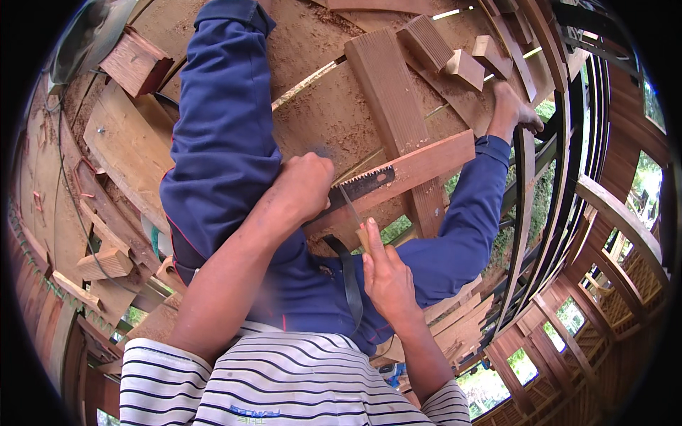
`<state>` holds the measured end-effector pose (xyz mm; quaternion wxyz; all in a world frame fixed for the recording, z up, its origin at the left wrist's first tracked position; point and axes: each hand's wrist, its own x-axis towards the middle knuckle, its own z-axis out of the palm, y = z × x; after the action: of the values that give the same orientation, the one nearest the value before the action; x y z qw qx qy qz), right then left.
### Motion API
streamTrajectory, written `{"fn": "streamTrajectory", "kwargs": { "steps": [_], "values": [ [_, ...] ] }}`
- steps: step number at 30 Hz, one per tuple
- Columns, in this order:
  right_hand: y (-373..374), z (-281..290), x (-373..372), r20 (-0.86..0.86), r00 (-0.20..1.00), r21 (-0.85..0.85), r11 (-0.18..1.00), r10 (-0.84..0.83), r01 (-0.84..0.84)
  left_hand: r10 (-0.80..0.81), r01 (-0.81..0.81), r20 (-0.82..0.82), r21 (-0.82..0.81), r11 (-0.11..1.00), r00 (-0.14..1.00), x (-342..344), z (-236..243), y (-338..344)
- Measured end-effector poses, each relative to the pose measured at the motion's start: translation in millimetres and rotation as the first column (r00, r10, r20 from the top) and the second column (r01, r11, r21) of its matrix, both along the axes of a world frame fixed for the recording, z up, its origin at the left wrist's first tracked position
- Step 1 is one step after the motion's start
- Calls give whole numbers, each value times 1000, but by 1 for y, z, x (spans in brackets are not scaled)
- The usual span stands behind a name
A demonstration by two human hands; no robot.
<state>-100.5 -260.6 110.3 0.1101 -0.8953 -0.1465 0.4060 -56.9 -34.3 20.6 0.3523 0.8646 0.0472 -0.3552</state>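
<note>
A dark toothed saw blade [369, 180] lies along a reddish board [433, 160] between the person's legs, teeth upward. My left hand [302, 188] is closed around the blade's left part, whose end it hides. My right hand [387, 277] grips the wooden handle of a thin metal file [352, 208], thumb along the handle. The file's shaft reaches up to the saw teeth just right of my left hand. A dark strap [349, 284] hangs over the blue trousers below the board.
A wide plank [376, 85] runs beneath the board. Cut blocks [462, 71] sit at upper right, near a bare foot [508, 106]. At left are a wooden block [135, 64], offcuts [103, 266] and a cable. Slatted rails [526, 199] and wooden framework edge the right side.
</note>
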Motion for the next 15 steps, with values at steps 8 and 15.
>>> {"fn": "streamTrajectory", "kwargs": {
  "steps": [8,15],
  "values": [
    [37,-32,22,23,1000,13,1000,5,-5,23,-23,11,14,1000,1000,4,-11,-1],
    [37,-6,44,140,958,537,832,-250,138,64,-66,57,20,998,996,-5,-22,0]
  ]
}}
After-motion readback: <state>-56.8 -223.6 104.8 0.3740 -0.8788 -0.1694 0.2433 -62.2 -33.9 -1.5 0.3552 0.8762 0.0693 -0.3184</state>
